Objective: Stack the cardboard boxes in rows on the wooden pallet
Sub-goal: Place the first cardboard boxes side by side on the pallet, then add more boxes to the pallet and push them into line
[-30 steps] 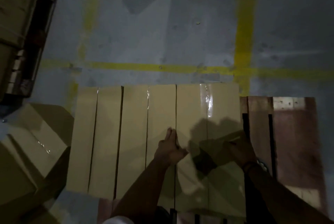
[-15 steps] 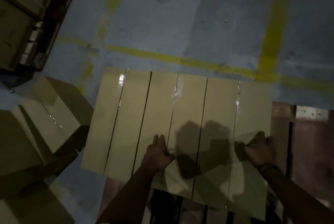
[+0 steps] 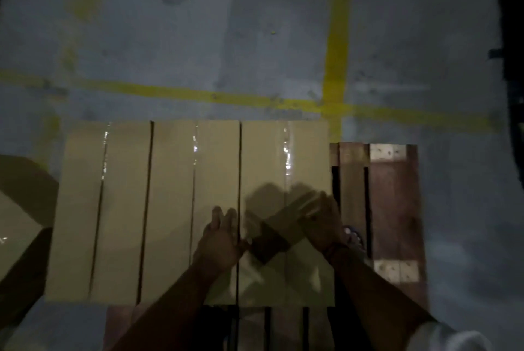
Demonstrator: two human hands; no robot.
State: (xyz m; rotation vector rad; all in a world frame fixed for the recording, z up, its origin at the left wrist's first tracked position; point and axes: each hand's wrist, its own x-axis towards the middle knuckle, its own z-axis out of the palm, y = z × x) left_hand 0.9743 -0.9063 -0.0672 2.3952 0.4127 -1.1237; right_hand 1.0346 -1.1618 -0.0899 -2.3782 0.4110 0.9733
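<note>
Grey concrete floor point(image 3: 198, 38), crossed by yellow lines point(image 3: 337, 38), lies under a wooden pallet point(image 3: 394, 209). 3 boxes stand on the pallet side by side in 1 row, each with a taped seam down its top: the left box point(image 3: 99, 209), the middle box point(image 3: 175, 194) and the right box point(image 3: 283, 157). Narrow dark gaps part them. The row covers the pallet's left part, and bare slats show to the right of the right box and along the near edge.

The left grip point(image 3: 221, 237) rests flat on the middle box's top, just beside the gap to the right box, with its fingers straight, released and holding nothing. The right grip point(image 3: 320, 223) lies on the right box's top at its right edge. The picture is too dim and blurred to tell whether its fingers curl over that edge. A band point(image 3: 336, 248) circles the right wrist. Both arms cast shadows across the right box. More cardboard point(image 3: 17, 223) sits at the left edge, apart from the row.
</note>
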